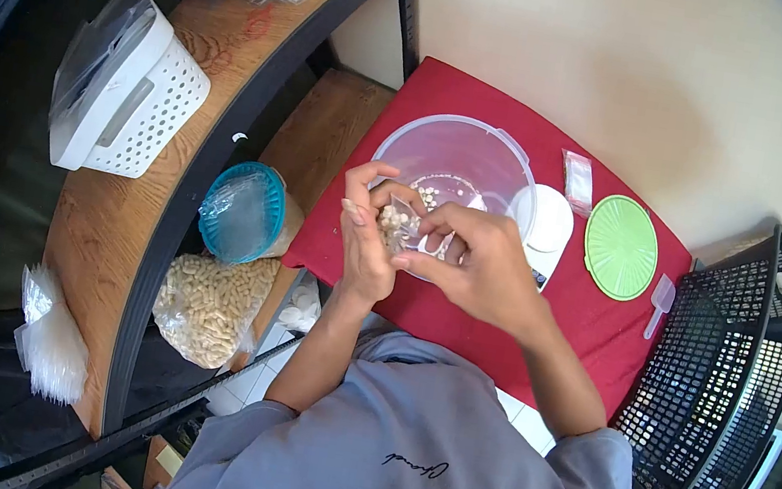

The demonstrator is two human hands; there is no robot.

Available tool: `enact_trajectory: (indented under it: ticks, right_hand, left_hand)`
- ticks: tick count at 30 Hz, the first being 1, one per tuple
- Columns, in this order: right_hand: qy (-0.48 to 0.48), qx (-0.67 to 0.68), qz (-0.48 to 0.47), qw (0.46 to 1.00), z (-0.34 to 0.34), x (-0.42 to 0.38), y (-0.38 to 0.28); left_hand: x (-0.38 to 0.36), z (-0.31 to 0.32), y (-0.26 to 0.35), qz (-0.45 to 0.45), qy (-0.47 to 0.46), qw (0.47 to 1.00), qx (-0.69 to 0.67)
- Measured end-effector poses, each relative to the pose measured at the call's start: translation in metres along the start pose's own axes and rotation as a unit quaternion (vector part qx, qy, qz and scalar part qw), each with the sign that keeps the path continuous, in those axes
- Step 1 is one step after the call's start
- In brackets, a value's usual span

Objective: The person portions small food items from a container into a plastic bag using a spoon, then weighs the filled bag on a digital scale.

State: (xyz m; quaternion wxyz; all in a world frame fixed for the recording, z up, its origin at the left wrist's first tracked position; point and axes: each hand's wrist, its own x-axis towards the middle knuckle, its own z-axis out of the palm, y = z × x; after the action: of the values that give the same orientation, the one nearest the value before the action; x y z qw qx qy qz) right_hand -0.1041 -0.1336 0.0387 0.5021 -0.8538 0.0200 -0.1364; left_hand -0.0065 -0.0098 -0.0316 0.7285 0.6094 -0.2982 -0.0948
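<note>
Between my two hands is a small clear plastic bag (pixel 398 224) filled with pale, roundish pieces. My left hand (pixel 368 241) cups the bag from the left, its fingers curled behind it. At the bag's right edge, my right hand (pixel 479 263) pinches the plastic between thumb and fingers. Both hands are over the near side of a large clear round tub (pixel 457 138), which has some pale pieces at its bottom. Part of the tub is hidden by my hands.
On the red cloth (pixel 554 340) lie a white scale (pixel 552 223), a pack of small bags (pixel 577 181), a green lid (pixel 621 249) and a scoop (pixel 660 303). A black crate (pixel 704 382) stands right. The left shelf holds a white basket (pixel 153 113) and a big snack bag (pixel 211 309).
</note>
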Motion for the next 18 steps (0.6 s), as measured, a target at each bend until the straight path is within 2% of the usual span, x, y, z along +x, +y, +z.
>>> enact_trajectory:
  ticks: [3,7,9,11,12,13,14,15,16,17,18]
  right_hand:
    - [0.086,-0.056,0.039,0.994,0.011,-0.012,0.004]
    - [0.079,-0.029,0.046,0.995,0.000,-0.016,0.000]
    - [0.101,-0.091,0.014,0.991,0.004,-0.020,0.004]
    - [0.090,-0.084,0.025,0.992,0.000,-0.022,0.009]
    - [0.079,-0.076,0.034,0.993,-0.004,-0.023,0.011]
    - [0.084,-0.080,0.038,0.993,-0.013,-0.026,0.013]
    - [0.056,0.041,0.092,0.993,-0.026,-0.031,0.015]
    - [0.028,0.162,0.144,0.976,-0.039,-0.036,0.014]
    - [0.089,0.143,0.152,0.974,-0.051,-0.039,0.009]
    - [0.146,-0.001,0.091,0.985,-0.062,-0.043,0.023]
    - [0.164,-0.010,0.106,0.981,-0.076,-0.048,0.027]
  left_hand:
    - [0.000,0.007,0.001,-0.008,-0.044,0.999,0.017]
    - [-0.006,0.015,0.003,0.002,-0.083,0.996,-0.020]
    - [-0.005,0.020,0.003,0.008,-0.095,0.995,-0.015]
    - [-0.001,0.023,0.001,0.091,-0.120,0.989,-0.012]
    - [-0.003,0.024,0.002,0.091,-0.124,0.988,-0.016]
    - [-0.006,0.023,0.002,0.068,-0.106,0.992,0.028]
    - [-0.007,0.023,0.002,0.044,-0.088,0.993,0.070]
    - [-0.004,0.016,-0.006,0.111,-0.051,0.992,0.036]
    - [-0.002,0.009,-0.013,0.129,0.031,0.989,0.069]
    - [0.003,0.003,-0.021,0.145,0.106,0.978,0.105]
    - [0.006,-0.005,-0.027,0.100,0.145,0.978,0.114]
